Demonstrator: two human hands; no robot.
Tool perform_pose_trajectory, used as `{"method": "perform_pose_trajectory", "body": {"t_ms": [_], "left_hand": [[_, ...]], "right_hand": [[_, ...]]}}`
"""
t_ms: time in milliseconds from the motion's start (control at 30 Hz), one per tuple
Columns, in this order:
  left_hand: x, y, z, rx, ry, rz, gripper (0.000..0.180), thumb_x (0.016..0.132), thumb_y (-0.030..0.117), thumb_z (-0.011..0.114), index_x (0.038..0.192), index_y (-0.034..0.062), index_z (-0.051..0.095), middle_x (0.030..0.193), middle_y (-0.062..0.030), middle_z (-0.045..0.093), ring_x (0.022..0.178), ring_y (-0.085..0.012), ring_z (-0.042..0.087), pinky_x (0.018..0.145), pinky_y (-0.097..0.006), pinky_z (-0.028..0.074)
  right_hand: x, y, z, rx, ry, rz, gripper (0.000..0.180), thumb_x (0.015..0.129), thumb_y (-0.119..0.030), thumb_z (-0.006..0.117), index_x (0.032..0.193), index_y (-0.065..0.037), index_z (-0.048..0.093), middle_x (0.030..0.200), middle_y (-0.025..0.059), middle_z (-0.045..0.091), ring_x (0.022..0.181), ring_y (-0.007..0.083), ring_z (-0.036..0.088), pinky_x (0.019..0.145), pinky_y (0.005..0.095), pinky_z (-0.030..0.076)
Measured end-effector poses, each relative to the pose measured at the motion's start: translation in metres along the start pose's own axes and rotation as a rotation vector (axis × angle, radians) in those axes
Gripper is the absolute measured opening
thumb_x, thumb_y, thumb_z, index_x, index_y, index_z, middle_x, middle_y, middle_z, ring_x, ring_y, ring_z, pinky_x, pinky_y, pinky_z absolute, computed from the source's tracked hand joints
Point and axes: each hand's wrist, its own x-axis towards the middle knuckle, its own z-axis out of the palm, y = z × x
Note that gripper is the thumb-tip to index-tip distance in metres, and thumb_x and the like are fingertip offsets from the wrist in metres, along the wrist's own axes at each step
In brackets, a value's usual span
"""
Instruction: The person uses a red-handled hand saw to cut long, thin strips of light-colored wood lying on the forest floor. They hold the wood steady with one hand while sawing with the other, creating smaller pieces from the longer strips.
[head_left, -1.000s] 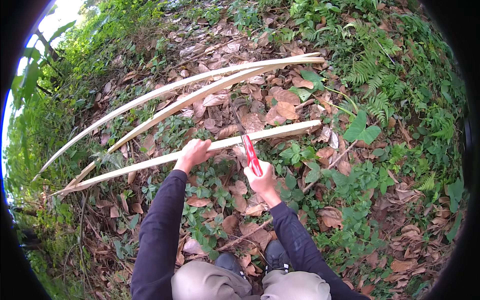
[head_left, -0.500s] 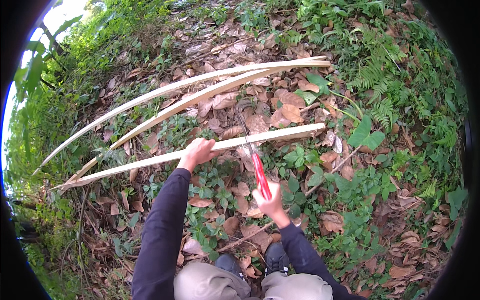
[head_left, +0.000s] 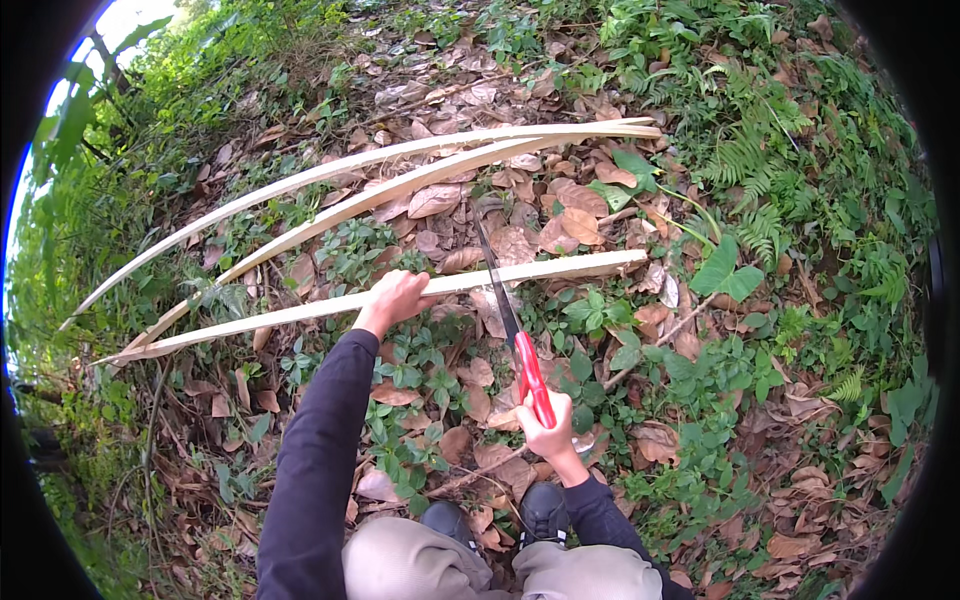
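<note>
- Head view: the left hand has its fingers closed over a long pale split wooden slat, which lies across the leaf-strewn ground from lower left to right.
- The right hand has its fingers wrapped tight around the red handle of a hand saw with a narrow dark blade; the handle sits just above the knuckles.
- The saw's blade runs up and slightly left from the handle and crosses the held slat just to the right of the left hand, its tip reaching past the slat into the brown leaves.
- Both forearms wear dark sleeves; the left one stretches up from the lower edge to the slat.
- Two more long pale curved slats lie beyond the held one, close together and meeting at their right ends.
- At the bottom edge show beige trousers and dark shoes standing on the leaves.
- Green ferns and low broad-leaved plants grow to the right of the slats.
</note>
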Motion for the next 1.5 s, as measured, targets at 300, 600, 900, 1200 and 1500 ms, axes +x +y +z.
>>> {"method": "perform_pose_trajectory", "body": {"t_ms": [300,600,900,1200,1500], "left_hand": [[-0.014,0.007,0.012,0.053,-0.01,-0.032,0.032,0.085,0.035,0.073,0.088,0.0062,0.06,0.066,-0.017,0.066,0.066,-0.0384,0.069,0.063,-0.049,0.055],[-0.035,0.03,0.03,0.098,0.082,-0.078,0.033,0.083,0.036,0.075,0.086,0.008,0.056,0.067,-0.0117,0.068,0.065,-0.0316,0.07,0.059,-0.043,0.056],[-0.026,0.018,0.017,0.079,0.013,-0.047,0.035,0.083,0.037,0.075,0.088,0.0068,0.058,0.066,-0.0125,0.067,0.066,-0.0335,0.07,0.063,-0.044,0.056],[-0.014,0.016,0.011,0.024,0.009,-0.037,0.034,0.085,0.037,0.074,0.082,0.0064,0.06,0.066,-0.0148,0.066,0.065,-0.0367,0.068,0.063,-0.047,0.054],[-0.03,0.028,0.023,0.086,0.05,-0.075,0.035,0.082,0.037,0.076,0.09,0.0076,0.059,0.07,-0.0127,0.069,0.068,-0.0333,0.07,0.064,-0.043,0.056]], "right_hand": [[0.093,0.015,0.033,-0.065,0.013,-0.016,0.027,0.081,-0.008,0.068,0.062,-0.004,0.05,0.05,0.001,0.048,0.046,0.0096,0.044,0.046,0.0319,0.035],[0.085,0.028,0.03,-0.043,0.02,-0.009,0.024,0.077,-0.006,0.069,0.061,-0.004,0.052,0.05,0.0015,0.05,0.046,0.0096,0.046,0.047,0.0309,0.036],[0.022,0.03,0.013,-0.041,0.004,0.001,0.023,0.077,-0.004,0.068,0.061,-0.004,0.051,0.052,0.0027,0.05,0.047,0.0103,0.047,0.047,0.0314,0.036],[0.102,0.026,0.042,-0.048,0.044,-0.03,0.028,0.082,-0.006,0.066,0.061,-0.004,0.049,0.051,0.0002,0.048,0.047,0.0084,0.043,0.045,0.0313,0.033],[0.061,0.019,0.02,-0.02,0.021,0.024,0.026,0.078,-0.007,0.068,0.059,-0.004,0.051,0.049,0.0024,0.051,0.046,0.0101,0.047,0.046,0.0306,0.036]]}}
